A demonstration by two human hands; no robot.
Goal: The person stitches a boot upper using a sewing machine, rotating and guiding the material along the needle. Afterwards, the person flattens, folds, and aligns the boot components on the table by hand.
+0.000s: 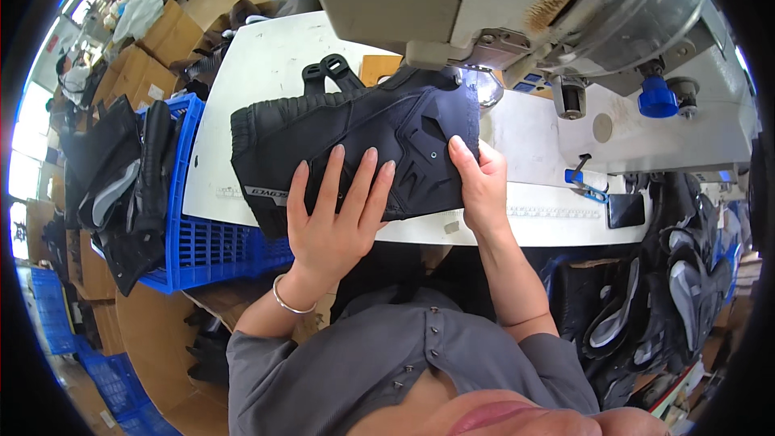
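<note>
A black boot upper (379, 125) with ribbed, padded panels lies sideways on the white sewing table (258, 56). Its right edge sits under the sewing machine head (452, 8), by the lit needle area. The needle and presser foot are mostly hidden. My left hand (337, 214) rests flat on the upper's near left part, fingers spread. At the right edge, my right hand (482, 182) grips the upper, thumb on top and the other fingers largely hidden. Two black straps (333, 73) stick out from its far side.
Left of the table, a blue crate (179, 262) carries black boot pieces (121, 186). Blue-handled snips (589, 188) and a dark flat rectangular thing (626, 211) lie at the right. More black and grey pieces (622, 307) are piled below. Cardboard boxes (149, 347) stand lower left.
</note>
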